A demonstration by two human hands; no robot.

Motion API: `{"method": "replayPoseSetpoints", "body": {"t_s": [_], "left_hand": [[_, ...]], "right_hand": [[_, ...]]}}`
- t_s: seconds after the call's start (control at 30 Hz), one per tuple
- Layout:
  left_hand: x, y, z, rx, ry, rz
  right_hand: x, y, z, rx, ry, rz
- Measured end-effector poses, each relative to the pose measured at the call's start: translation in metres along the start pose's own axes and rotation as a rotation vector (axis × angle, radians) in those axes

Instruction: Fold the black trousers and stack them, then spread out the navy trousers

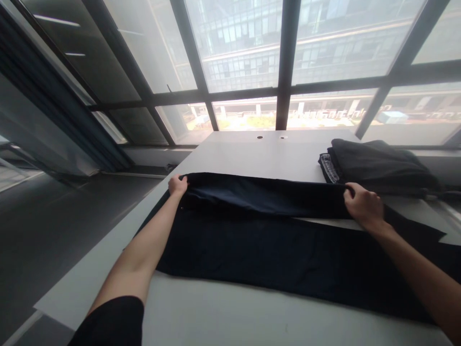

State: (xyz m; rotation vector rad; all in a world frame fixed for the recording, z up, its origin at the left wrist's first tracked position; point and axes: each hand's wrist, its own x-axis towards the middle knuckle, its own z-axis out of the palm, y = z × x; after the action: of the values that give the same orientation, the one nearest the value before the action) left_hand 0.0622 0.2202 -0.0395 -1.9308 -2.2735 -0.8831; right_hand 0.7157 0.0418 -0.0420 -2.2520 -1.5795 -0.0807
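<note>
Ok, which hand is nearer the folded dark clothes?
Right: the right hand is just in front of the folded dark clothes; the left hand is far to their left.

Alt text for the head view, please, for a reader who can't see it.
The left hand and right hand grip the folded-over edge of a long dark navy garment on a white table, beside a pile of black clothing, before large windows.

The table (245, 158) stretches white beyond the dark trousers (281, 254) to the window frame (288, 96), a wide lane for the left hand (177, 185). The folded black pile (378, 166) sits just past the right hand (363, 206), blocking its way farther back. Nearer the person, a white strip of table runs below the trousers.
</note>
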Motion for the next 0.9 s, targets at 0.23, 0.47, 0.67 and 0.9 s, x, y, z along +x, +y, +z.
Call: {"method": "replayPoseSetpoints", "body": {"t_s": [0.23,0.47,0.67,0.9], "left_hand": [[-0.021,0.016,0.003,-0.058,0.038,0.067],[-0.087,0.064,-0.007,-0.068,0.017,0.479],[-0.143,0.069,-0.004,-0.009,-0.072,0.518],[-0.162,0.048,0.0,0.168,-0.047,0.29]], "right_hand": [[-0.047,0.006,0.033,0.307,0.017,-0.34],[-0.094,0.061,0.022,0.159,-0.01,-0.45],[-0.091,0.123,0.024,-0.108,0.093,-0.263],[-0.091,0.141,0.036,-0.143,-0.034,-0.2]]}}
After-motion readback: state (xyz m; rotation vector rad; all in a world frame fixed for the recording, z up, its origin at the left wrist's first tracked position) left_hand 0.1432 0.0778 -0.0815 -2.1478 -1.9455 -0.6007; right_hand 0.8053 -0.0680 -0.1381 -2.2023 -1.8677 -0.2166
